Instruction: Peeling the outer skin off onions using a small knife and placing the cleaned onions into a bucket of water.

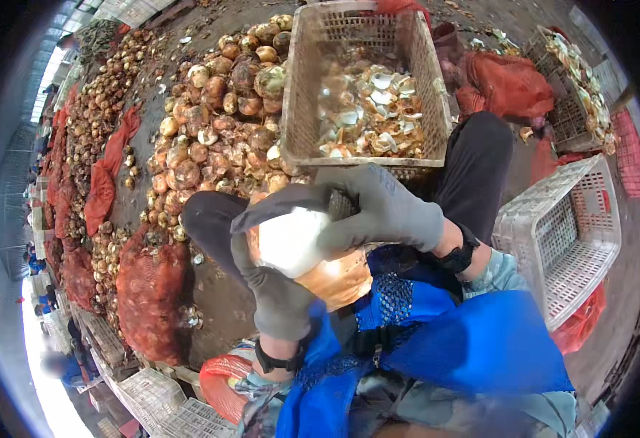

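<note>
A peeled white onion (292, 241) is held before my waist between both hands, its surface overexposed. My left hand (279, 298), in a grey work glove, wraps around its near left side. From the right, my right hand (391, 211), gloved the same way, presses its thumb against the onion. A dark patch lies between the right thumb and fingers; I cannot tell whether it is glove or a small tool. Just below the onion is brown onion skin (339, 279); whether it is still attached is hidden. Beyond my hands stands a plastic crate (292, 104) holding onion peelings (375, 112).
Unpeeled onions (210, 120) are heaped left of the crate. A filled red mesh sack (150, 295) stands at left. To the right are an overturned plastic crate (561, 235), a red mesh bag (509, 85) and another crate of peelings (572, 93). A person (71, 367) is far left.
</note>
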The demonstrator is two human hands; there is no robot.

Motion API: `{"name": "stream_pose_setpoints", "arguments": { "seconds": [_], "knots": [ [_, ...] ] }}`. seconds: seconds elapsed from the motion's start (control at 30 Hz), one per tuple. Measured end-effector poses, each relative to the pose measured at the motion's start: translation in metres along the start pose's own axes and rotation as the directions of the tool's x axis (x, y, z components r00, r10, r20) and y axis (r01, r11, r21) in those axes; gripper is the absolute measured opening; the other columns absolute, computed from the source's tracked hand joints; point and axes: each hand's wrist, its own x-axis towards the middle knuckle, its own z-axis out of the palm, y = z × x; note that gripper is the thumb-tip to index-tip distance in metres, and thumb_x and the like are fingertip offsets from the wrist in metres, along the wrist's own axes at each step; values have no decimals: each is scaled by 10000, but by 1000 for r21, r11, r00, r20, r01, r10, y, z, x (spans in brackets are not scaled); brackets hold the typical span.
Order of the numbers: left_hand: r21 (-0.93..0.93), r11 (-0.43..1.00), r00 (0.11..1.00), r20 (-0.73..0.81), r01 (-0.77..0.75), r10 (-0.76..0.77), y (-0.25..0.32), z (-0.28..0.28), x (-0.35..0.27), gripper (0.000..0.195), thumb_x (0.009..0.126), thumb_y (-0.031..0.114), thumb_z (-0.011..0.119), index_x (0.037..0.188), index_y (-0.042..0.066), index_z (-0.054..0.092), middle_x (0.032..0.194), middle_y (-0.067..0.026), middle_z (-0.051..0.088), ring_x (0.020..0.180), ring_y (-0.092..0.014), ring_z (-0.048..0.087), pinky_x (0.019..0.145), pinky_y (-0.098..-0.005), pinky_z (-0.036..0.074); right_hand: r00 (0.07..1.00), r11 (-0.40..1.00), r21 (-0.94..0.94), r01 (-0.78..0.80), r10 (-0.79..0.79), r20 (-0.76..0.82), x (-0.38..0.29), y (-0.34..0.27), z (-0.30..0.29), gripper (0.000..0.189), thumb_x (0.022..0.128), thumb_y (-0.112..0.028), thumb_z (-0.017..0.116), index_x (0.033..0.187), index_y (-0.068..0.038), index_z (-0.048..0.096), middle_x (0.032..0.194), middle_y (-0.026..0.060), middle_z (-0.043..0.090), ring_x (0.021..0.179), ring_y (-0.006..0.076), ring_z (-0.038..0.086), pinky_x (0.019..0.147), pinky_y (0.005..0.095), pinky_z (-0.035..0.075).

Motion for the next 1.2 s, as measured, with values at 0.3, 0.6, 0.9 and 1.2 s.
{"name": "stream_pose_setpoints", "arguments": {
  "seconds": [0.3, 0.6, 0.9, 1.2],
  "knots": [
    [95, 995, 973, -232, 18, 4, -4, 8, 2, 572, 880, 581, 390, 1112, 82, 546, 1085, -89, 597, 1012, -237, 577, 910, -380, 460, 999, 997, -63, 33, -34, -16, 2, 9, -1, 504, 673, -495, 736, 865, -44, 620, 666, 138, 594, 617, 259, 599, 590, 356, 450],
    [229, 973, 991, -116, -42, 70, -3, -14, 8, 515, 929, 387, 433, 1306, 42, 365, 1167, -92, 585, 1131, -205, 523, 1017, -349, 375, 964, 956, -240, 167, -209, -164, 4, 24, 13, 384, 618, -305, 767, 797, -24, 576, 613, 64, 485, 578, 151, 448, 549, 293, 389],
    [-335, 930, 984, 145, 150, -106, 5, -27, 6, 676, 903, 542, 340, 1248, -26, 463, 1198, -226, 548, 1066, -327, 570, 974, -442, 429, 990, 952, -274, 136, -142, -3, 3, 15, 17, 468, 704, -517, 682, 810, -69, 600, 697, 153, 585, 682, 347, 599, 583, 394, 447],
    [66, 985, 987, 23, -159, 158, 2, -26, 10, 565, 924, 486, 369, 1320, 88, 427, 1229, -125, 544, 1124, -294, 531, 994, -420, 407, 970, 746, -637, 194, -242, 12, 3, 5, 28, 517, 739, -597, 585, 796, -83, 591, 713, 121, 603, 662, 310, 618, 572, 408, 466]
  ]
}}
